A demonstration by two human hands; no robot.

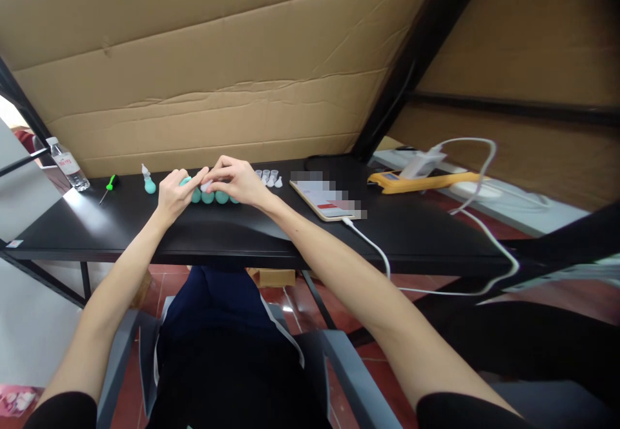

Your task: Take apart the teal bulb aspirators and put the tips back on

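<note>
Both my hands meet over a row of teal rubber bulbs (216,197) on the black table (242,235). My left hand (175,191) grips one teal bulb (186,183) at the row's left end. My right hand (237,179) pinches a small clear white tip (206,185) against that bulb. One finished teal bulb with a white tip (148,182) stands apart to the left. A few loose clear tips (269,177) lie just right of my right hand.
A water bottle (68,163) and a green-handled tool (109,186) sit at the far left. A phone (325,199) with a white cable (372,246) lies to the right, beyond it a yellow device (421,181) and a white power strip (477,189). Cardboard (232,73) backs the table.
</note>
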